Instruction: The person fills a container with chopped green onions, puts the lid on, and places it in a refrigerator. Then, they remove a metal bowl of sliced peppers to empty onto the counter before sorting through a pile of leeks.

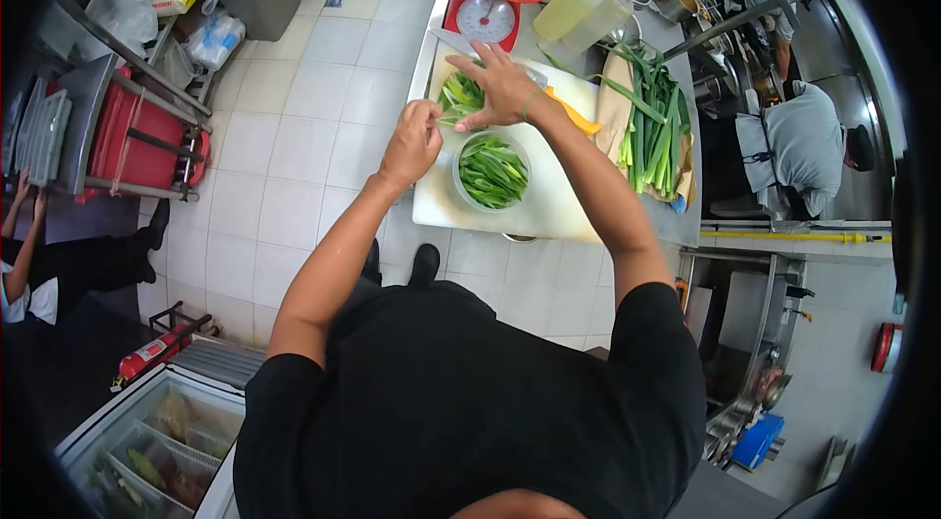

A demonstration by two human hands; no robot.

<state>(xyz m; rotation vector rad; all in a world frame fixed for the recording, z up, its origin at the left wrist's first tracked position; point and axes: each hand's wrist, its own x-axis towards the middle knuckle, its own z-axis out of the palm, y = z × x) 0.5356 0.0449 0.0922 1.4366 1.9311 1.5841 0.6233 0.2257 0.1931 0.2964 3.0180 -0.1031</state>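
Observation:
My left hand [416, 139] is at the left edge of the white cutting board [443, 205], its fingers pinched together; what they hold, if anything, I cannot make out. My right hand [502, 93] hovers just right of it, thumb and fingers spread, over cut green leaves [457, 93] on the board. Directly below the hands stands a clear round tub [457, 176] filled with sliced green stalks [492, 168]. A knife with a yellow handle [575, 113] lies beside my right wrist, its blade partly hidden by my hand.
Long green onions [655, 122] lie on brown paper to the right. Behind the board are a red dial scale [485, 19] with a green dish and squeeze bottles [573, 4]. A co-worker [799, 147] bends at the right; another person's legs [88, 279] show at left.

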